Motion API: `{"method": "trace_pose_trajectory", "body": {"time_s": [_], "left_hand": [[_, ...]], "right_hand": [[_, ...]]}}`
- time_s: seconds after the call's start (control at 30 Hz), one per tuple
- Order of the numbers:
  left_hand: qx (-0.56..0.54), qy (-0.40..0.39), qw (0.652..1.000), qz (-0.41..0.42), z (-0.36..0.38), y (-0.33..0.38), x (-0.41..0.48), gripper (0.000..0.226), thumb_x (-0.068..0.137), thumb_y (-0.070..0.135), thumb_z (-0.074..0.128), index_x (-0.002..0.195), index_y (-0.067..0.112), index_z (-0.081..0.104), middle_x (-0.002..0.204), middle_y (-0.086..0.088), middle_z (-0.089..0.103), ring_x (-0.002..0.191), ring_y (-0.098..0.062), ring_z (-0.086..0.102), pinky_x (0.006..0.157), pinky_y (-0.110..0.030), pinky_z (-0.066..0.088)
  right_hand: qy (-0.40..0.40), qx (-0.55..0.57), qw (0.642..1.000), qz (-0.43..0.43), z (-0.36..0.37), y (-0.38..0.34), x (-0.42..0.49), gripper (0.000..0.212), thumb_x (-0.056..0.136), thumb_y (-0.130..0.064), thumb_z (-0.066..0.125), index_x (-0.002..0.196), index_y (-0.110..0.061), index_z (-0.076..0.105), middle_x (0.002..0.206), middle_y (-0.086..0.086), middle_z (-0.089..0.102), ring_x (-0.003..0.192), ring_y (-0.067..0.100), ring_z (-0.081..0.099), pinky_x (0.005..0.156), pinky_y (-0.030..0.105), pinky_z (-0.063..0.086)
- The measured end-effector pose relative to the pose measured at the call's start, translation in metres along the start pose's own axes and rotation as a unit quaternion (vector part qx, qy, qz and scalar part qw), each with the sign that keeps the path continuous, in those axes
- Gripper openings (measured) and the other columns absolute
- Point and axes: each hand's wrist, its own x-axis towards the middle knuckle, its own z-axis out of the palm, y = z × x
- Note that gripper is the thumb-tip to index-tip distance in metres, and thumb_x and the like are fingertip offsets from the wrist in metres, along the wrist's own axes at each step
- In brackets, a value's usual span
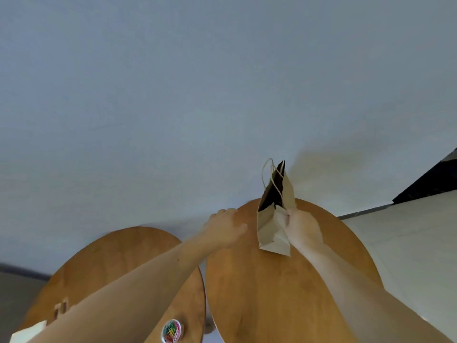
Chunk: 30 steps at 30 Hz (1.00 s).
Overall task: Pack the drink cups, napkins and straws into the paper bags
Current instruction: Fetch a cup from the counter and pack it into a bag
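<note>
A brown paper bag (272, 219) with twine handles stands upright on the far part of the right round wooden table (272, 293), its mouth open and dark inside. My right hand (303, 229) grips the bag's right side near the middle. My left hand (226, 226) rests on the table's far left edge, just left of the bag, with fingers relaxed and nothing in it. No cups, napkins or straws can be seen.
A second round wooden table (111, 263) stands to the left, almost touching the right one. On it lie a clear tub of coloured paper clips (172, 330), a small wooden piece (60, 309) and a white object (27, 330). A grey wall lies behind.
</note>
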Motion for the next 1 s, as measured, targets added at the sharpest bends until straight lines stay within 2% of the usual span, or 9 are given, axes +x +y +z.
{"method": "trace_pose_trajectory", "body": {"time_s": [0.2, 0.27, 0.37, 0.6, 0.7, 0.8, 0.87, 0.93, 1.0], "left_hand": [[-0.053, 0.03, 0.998, -0.025, -0.032, -0.064, -0.049, 0.07, 0.095, 0.057, 0.042, 0.153, 0.019, 0.029, 0.157, -0.003, 0.033, 0.138, -0.024, 0.039, 0.107, -0.036, 0.036], [-0.072, 0.036, 0.996, -0.032, -0.045, -0.091, -0.069, 0.07, 0.096, 0.057, 0.041, 0.152, 0.017, 0.029, 0.154, -0.005, 0.037, 0.134, -0.024, 0.044, 0.099, -0.032, 0.038], [-0.111, 0.047, 0.992, -0.045, -0.068, -0.134, -0.108, 0.065, 0.096, 0.059, 0.039, 0.144, 0.015, 0.04, 0.142, -0.008, 0.05, 0.122, -0.026, 0.053, 0.086, -0.03, 0.039], [-0.137, 0.085, 0.983, -0.083, -0.092, -0.242, -0.19, 0.07, 0.095, 0.061, 0.038, 0.147, 0.014, 0.038, 0.146, -0.008, 0.047, 0.128, -0.026, 0.049, 0.102, -0.038, 0.042], [-0.146, 0.089, 0.98, -0.099, -0.085, -0.287, -0.217, 0.074, 0.095, 0.063, 0.038, 0.15, 0.014, 0.033, 0.15, -0.007, 0.044, 0.13, -0.026, 0.048, 0.099, -0.036, 0.043], [-0.163, 0.092, 0.976, -0.108, -0.069, -0.322, -0.237, 0.068, 0.093, 0.065, 0.039, 0.144, 0.02, 0.041, 0.138, -0.004, 0.055, 0.113, -0.019, 0.056, 0.083, -0.029, 0.046], [-0.164, 0.088, 0.974, -0.127, -0.056, -0.338, -0.245, 0.064, 0.092, 0.064, 0.041, 0.14, 0.022, 0.045, 0.132, -0.002, 0.059, 0.098, -0.013, 0.056, 0.07, -0.022, 0.043], [-0.169, 0.084, 0.969, -0.157, -0.044, -0.351, -0.249, 0.059, 0.092, 0.063, 0.042, 0.134, 0.022, 0.049, 0.119, -0.001, 0.063, 0.084, -0.009, 0.055, 0.066, -0.022, 0.044], [-0.182, 0.08, 0.961, -0.192, -0.034, -0.362, -0.253, 0.054, 0.092, 0.059, 0.043, 0.128, 0.019, 0.051, 0.1, 0.003, 0.06, 0.075, -0.007, 0.056, 0.07, -0.026, 0.049]], "right_hand": [[-0.009, -0.029, 0.996, -0.085, 0.011, -0.099, -0.056, 0.014, 0.096, -0.022, 0.054, 0.083, -0.021, 0.048, 0.065, -0.009, 0.045, 0.059, 0.014, 0.049, 0.048, 0.023, 0.029], [-0.003, -0.024, 0.994, -0.107, 0.018, -0.133, -0.076, 0.016, 0.097, -0.023, 0.051, 0.082, -0.022, 0.047, 0.064, -0.01, 0.045, 0.055, 0.011, 0.047, 0.046, 0.022, 0.025], [-0.011, -0.023, 0.99, -0.138, 0.035, -0.186, -0.106, 0.016, 0.1, -0.024, 0.047, 0.085, -0.02, 0.053, 0.069, -0.005, 0.053, 0.063, 0.018, 0.056, 0.051, 0.027, 0.036], [-0.044, -0.007, 0.979, -0.197, 0.091, -0.292, -0.174, 0.018, 0.101, -0.023, 0.045, 0.102, -0.016, 0.061, 0.078, 0.002, 0.062, 0.069, 0.022, 0.06, 0.056, 0.029, 0.041], [-0.06, -0.007, 0.977, -0.202, 0.12, -0.319, -0.2, 0.016, 0.1, -0.024, 0.046, 0.099, -0.015, 0.06, 0.079, 0.0, 0.06, 0.074, 0.021, 0.06, 0.058, 0.026, 0.038], [-0.067, -0.008, 0.976, -0.207, 0.148, -0.335, -0.224, 0.015, 0.1, -0.027, 0.048, 0.097, -0.019, 0.06, 0.072, -0.009, 0.049, 0.066, 0.012, 0.051, 0.048, 0.016, 0.023], [-0.083, 0.003, 0.976, -0.203, 0.164, -0.342, -0.238, 0.013, 0.1, -0.028, 0.049, 0.098, -0.021, 0.06, 0.075, -0.011, 0.05, 0.066, 0.008, 0.048, 0.047, 0.015, 0.022], [-0.105, -0.001, 0.971, -0.214, 0.177, -0.345, -0.249, 0.014, 0.101, -0.029, 0.048, 0.099, -0.022, 0.06, 0.082, -0.008, 0.058, 0.072, 0.01, 0.054, 0.053, 0.013, 0.027], [-0.136, -0.006, 0.966, -0.221, 0.187, -0.345, -0.258, 0.017, 0.101, -0.028, 0.046, 0.1, -0.019, 0.06, 0.091, -0.001, 0.066, 0.082, 0.016, 0.063, 0.063, 0.02, 0.039]]}}
